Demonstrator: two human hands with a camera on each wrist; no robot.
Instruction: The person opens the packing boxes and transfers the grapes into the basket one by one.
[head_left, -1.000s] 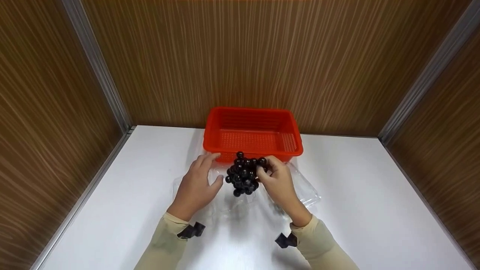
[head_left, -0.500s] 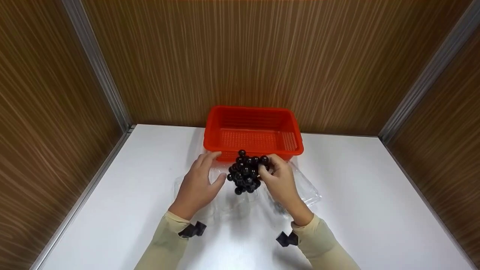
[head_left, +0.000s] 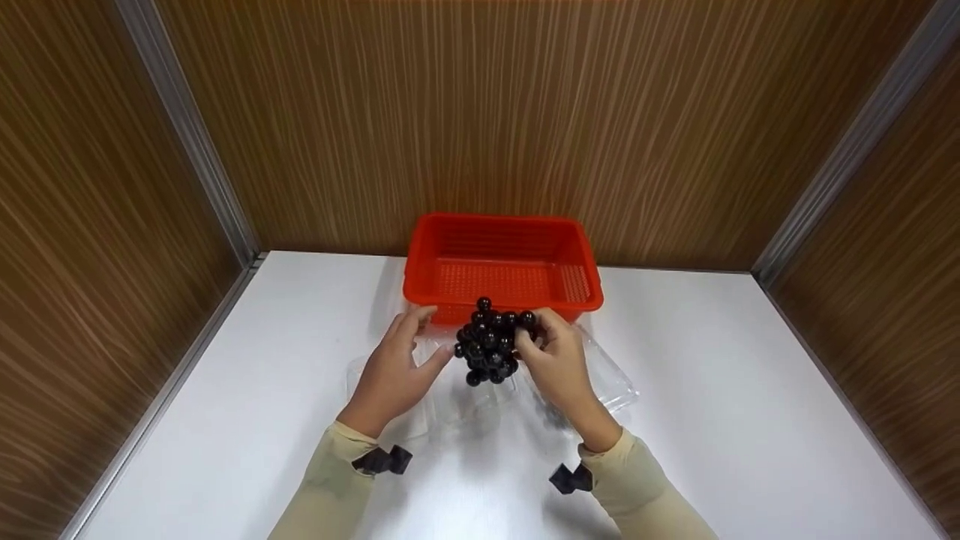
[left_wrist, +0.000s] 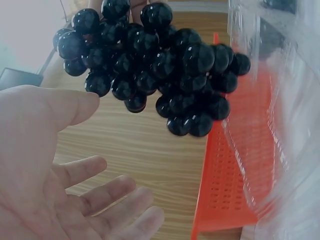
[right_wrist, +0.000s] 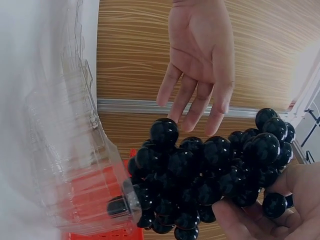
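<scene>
A bunch of glossy black grapes (head_left: 487,345) is held up over the table, in front of the red basket. My right hand (head_left: 559,367) pinches it at its right side between thumb and fingers. To its left, my left hand (head_left: 394,375) has its fingers spread, palm facing the bunch. In the left wrist view, that thumb (left_wrist: 80,106) comes right up to a lower grape, while the other fingers reach out beneath with nothing in them. Below both hands lies a clear plastic container (head_left: 611,379), partly hidden by the hands and grapes.
The red perforated basket (head_left: 421,262) stands at the back of the white table (head_left: 697,375), against a wood-grain panel (head_left: 487,112). More such panels rise at left and right. The right wrist view shows the clear container's ridged wall (right_wrist: 75,150) close by.
The grapes have shifted slightly up and to the right with my right hand. My left hand stays beside them, nearly still.
</scene>
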